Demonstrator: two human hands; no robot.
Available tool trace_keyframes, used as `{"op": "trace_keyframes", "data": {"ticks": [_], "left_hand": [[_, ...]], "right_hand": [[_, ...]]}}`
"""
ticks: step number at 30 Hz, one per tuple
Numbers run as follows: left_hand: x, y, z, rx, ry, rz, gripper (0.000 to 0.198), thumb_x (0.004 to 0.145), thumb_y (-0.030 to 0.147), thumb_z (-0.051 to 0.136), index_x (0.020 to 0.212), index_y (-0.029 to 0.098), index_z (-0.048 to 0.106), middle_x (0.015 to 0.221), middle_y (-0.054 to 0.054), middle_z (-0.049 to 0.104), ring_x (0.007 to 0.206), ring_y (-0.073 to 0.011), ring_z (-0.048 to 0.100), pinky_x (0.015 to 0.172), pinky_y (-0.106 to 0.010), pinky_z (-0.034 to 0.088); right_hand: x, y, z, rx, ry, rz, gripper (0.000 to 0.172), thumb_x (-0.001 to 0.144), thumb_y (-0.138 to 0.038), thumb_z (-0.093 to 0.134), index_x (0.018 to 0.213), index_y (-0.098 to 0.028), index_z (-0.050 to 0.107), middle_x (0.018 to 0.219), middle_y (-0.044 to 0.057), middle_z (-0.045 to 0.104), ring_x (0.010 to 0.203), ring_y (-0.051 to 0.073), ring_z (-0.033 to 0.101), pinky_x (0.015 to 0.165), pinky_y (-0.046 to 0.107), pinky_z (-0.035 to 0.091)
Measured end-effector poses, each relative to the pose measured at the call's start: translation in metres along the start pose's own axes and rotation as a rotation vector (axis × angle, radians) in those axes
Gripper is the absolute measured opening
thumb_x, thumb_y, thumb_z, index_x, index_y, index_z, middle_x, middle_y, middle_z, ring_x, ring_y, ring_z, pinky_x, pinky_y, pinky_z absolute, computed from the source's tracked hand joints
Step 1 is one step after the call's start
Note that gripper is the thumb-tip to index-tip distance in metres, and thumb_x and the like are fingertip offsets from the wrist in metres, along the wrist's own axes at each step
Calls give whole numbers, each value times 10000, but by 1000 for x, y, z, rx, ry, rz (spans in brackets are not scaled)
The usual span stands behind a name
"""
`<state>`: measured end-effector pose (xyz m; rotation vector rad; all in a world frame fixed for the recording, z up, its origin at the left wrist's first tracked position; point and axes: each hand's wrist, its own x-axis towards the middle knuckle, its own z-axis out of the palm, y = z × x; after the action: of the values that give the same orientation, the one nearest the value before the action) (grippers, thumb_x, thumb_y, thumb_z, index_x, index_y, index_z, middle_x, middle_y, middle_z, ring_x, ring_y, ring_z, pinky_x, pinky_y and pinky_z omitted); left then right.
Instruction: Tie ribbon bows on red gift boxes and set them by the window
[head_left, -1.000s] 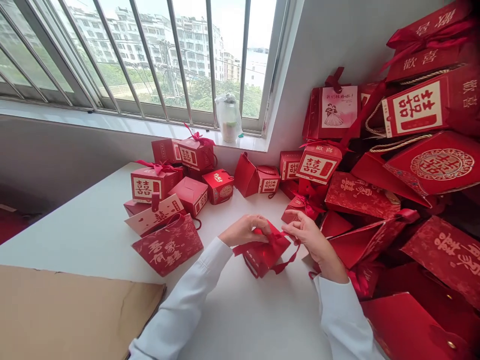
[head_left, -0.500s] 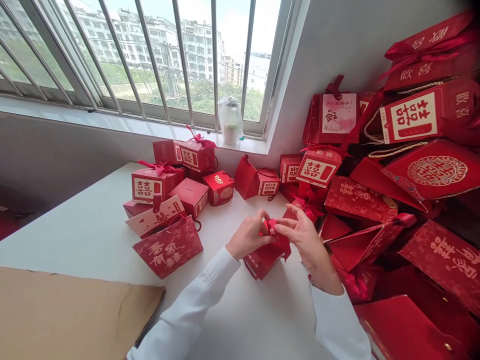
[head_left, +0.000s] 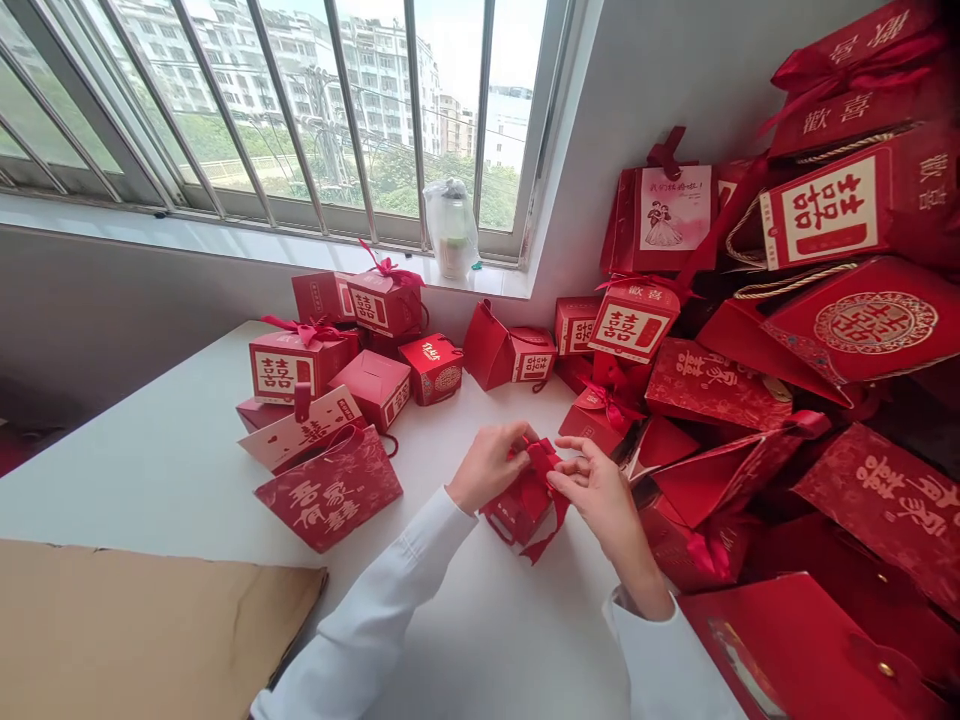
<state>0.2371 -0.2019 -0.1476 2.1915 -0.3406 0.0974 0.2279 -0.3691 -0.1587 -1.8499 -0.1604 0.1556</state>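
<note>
The left hand point(head_left: 491, 465) is closed narrow over the top of a small red gift box point(head_left: 517, 510), its fingers curled onto a gathered red ribbon point(head_left: 544, 460). The right hand point(head_left: 604, 495) curves in close beside it with its fingertips at the same ribbon, though I cannot tell whether they pinch it or only touch it. The box sits tilted on the white counter point(head_left: 172, 480), below and between the hands.

The ribbon looks like the weak point. If either hand relaxes, the gathered loops could slacken and slip apart, as nothing else seems to pin them. The ribbon's loose tail point(head_left: 551, 535) could catch under a wrist, and a tug on it might tip the box, which looks light. The bow-tied box point(head_left: 600, 420) just beyond the right hand and the heap of red gift bags point(head_left: 874, 320) crowd that side, so a wide pull of the right arm could knock them and send bags sliding toward the work.

Against the picture half a second earlier, the ribbon's tail hangs longer, down past the box's lower corner. The right hand sits lower with its fingers more curled, and the right sleeve point(head_left: 660, 665) has slid back from the wrist.
</note>
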Motion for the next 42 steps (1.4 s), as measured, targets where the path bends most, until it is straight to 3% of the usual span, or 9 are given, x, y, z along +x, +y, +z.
{"op": "trace_keyframes", "data": {"ticks": [7,17,22,28,34,38,42], "left_hand": [[-1,-2,-7,-99,-158,17,183,847,295,534,915,164,642,785,-6,719,670,-115,599,603,-186,414],[-2,-1,-12,-77,-151,62,130,837,258,562,921,167,599,767,7,718,673,-108,611,627,-187,412],[-3,0,-16,-82,-184,72,160,824,252,579,960,169,577,806,-8,725,693,-120,615,634,-196,422],[-4,4,-13,-39,-142,45,165,819,233,565,974,180,551,769,6,725,661,-121,596,638,-210,408],[-8,9,-21,19,-250,52,262,801,183,533,1062,189,524,737,34,697,592,-112,524,608,-223,376],[-7,9,-19,-11,-188,-68,236,873,188,384,1061,179,527,686,25,645,550,-110,490,552,-220,356],[-7,8,-10,24,-84,-129,244,866,174,387,1071,186,518,677,25,645,566,-119,506,575,-225,374]], "right_hand": [[9,-14,7,-223,-26,9,259,695,-252,598,952,-226,582,661,-25,653,601,158,616,571,252,455],[8,-21,5,-363,-69,0,217,741,-241,559,934,-229,658,769,-2,703,713,174,646,612,241,430],[7,-23,4,-413,-58,-3,153,760,-286,554,776,-214,689,675,-6,674,665,166,607,574,232,396],[7,-20,5,-457,-23,-26,163,751,-271,543,743,-203,691,631,-10,656,617,149,578,551,223,372],[7,-16,7,-490,36,-45,143,738,-236,537,704,-205,672,629,-2,671,600,151,577,534,233,339],[6,-14,7,-492,50,-53,150,760,-273,539,681,-207,648,589,-9,648,582,152,573,529,238,332],[6,-11,7,-480,57,-46,156,767,-294,546,668,-205,627,595,-14,641,584,147,565,539,238,346]]}}
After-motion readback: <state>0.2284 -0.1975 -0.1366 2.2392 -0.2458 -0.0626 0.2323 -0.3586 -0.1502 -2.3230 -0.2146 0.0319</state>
